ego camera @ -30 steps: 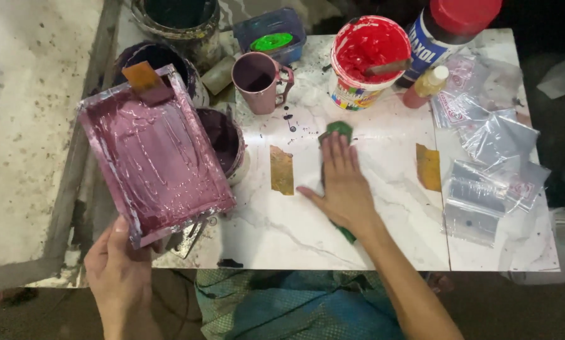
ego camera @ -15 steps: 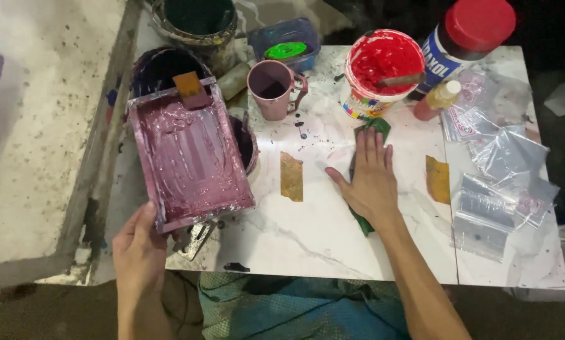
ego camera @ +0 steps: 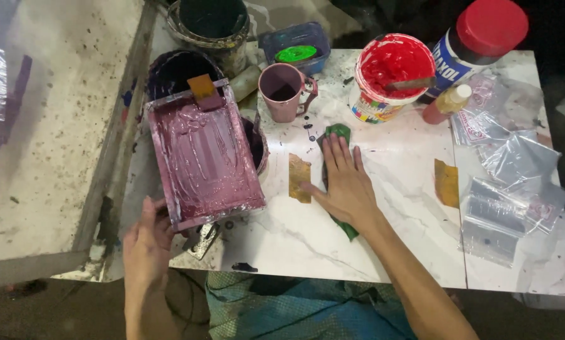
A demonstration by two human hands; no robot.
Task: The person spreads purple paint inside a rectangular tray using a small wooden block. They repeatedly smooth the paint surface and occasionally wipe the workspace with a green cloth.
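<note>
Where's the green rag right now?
The green rag lies mid-table in the head view, flat under the right hand, just below the pink mug.

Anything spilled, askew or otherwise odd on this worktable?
Yes. Dark paint drips spot the white marble table below the pink mug. The paint-coated frame sits tilted over dark buckets, past the table's edge, steadied by the left hand. The right hand presses a green cloth flat.

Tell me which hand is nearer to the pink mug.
Right. The right hand lies flat on a green cloth just below and right of the pink mug; the left hand grips the purple-coated frame's near edge, farther down-left.
</note>
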